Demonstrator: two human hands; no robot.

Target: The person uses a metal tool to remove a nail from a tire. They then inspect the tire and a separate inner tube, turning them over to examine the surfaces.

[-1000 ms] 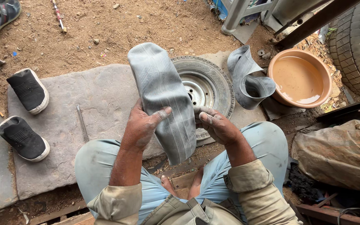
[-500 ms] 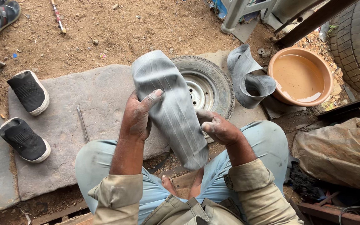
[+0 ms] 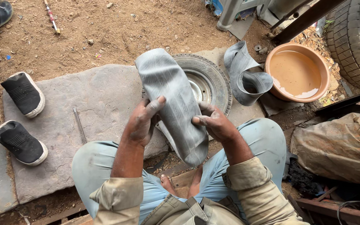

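A flat grey rubber inner tube (image 3: 172,100) is held up between both my hands, folded so it hangs over my knees. My left hand (image 3: 141,121) grips its left edge, thumb laid across the front. My right hand (image 3: 214,121) clasps its right edge, fingers curled behind. A small tyre on its rim (image 3: 207,81) lies flat on the ground right behind the tube, partly hidden by it.
A second loop of grey tube (image 3: 245,75) lies beside an orange basin of muddy water (image 3: 296,71). A metal rod (image 3: 79,124) rests on the stone slab (image 3: 92,104). Two black shoes (image 3: 21,93) sit left. A large tyre (image 3: 355,37) stands far right.
Both hands have shifted along the tube. The tube has tilted so its lower end hangs nearer my knees, and my left thumb now lies across its front.
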